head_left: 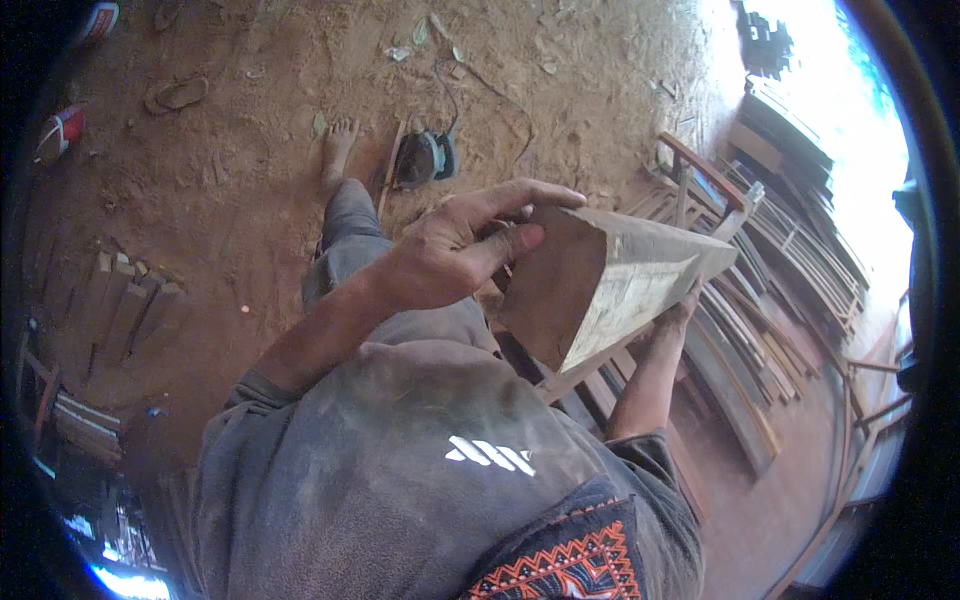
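1. The left hand [455, 250] has its grip clamped on the near end of a thick wooden beam [600, 285], fingers over the top, thumb on the side.
2. The right hand [685, 305] props the beam from beneath; its grip is mostly hidden, so I cannot tell how it closes.
3. The beam is held up at chest height, above stacked planks [740, 350].
4. Below lies a sandy dirt floor [250, 180], with a circular saw [425, 158] near a bare foot [338, 150].
5. A wooden chair frame [705, 185] stands to the right.
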`<state>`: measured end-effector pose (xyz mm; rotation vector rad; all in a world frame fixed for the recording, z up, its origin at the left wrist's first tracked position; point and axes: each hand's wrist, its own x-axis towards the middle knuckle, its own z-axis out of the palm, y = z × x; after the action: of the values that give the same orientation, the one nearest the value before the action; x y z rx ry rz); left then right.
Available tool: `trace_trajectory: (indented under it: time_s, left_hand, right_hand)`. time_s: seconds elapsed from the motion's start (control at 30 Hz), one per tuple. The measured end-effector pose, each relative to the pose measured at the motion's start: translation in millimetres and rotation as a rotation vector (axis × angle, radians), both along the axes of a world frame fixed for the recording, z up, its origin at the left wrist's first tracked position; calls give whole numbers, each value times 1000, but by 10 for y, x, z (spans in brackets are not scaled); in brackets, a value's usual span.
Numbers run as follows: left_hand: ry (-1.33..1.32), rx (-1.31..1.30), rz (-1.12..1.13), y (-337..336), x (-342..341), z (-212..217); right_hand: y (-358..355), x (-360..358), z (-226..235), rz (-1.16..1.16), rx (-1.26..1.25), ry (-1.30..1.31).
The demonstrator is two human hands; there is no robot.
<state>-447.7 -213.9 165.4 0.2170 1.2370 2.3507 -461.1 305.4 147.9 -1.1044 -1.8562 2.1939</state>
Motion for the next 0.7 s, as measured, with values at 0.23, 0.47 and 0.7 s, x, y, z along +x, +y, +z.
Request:
trace_trajectory:
  time_s: [0.23, 0.47, 0.7]
  left_hand:
    - [107, -47, -93, -122, -190, -45]
    - [-11, -430, -146, -460, -787, -913]
    - [-358, -555, -400, 689, 249, -1619]
  right_hand:
    - [-47, -17, -369, 74, 33, 150]
    - [-1029, -179, -1171, -219, -136, -47]
    - [-2062, 1870, -1627, 334, -530, -313]
